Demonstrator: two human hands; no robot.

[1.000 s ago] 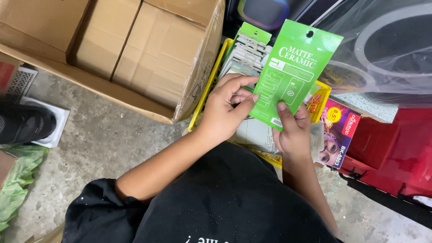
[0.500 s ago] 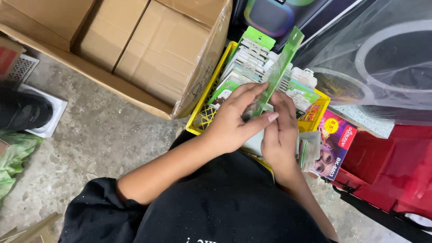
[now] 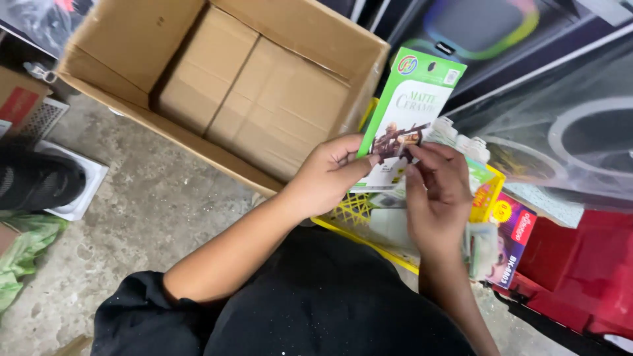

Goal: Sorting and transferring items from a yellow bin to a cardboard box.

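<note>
Pinching green packet (image 3: 410, 112): left hand (image 3: 326, 175), right hand (image 3: 436, 198) above yellow basket (image 3: 349, 214); loose grip perhaps lets packet slip.

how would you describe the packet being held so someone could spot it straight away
Start at the big open cardboard box on the concrete floor; at its right corner sits a yellow basket of packets. Above the basket, the left hand and right hand hold up one flat packet. It alone is raised upright, green-edged with a white face and a small dark picture.
</note>
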